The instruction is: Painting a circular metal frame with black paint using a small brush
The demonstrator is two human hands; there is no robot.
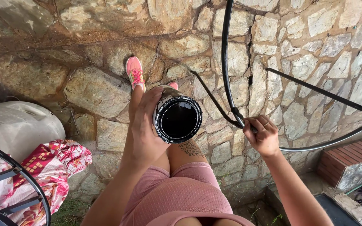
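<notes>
Above the stone paving, left hand wraps round an open paint tin, lid off, black paint inside, black smears on rim. Right hand closed on sthg thin at the black metal frame, can't tell what. Pink shoe below; floral cloth & white drum at left

Paint can in left hand, at the middle. Right hand at 3 o'clock of the can, on a metal frame. Shoe at 11 o'clock. Cloth at 8 o'clock, beside a tank.
</notes>
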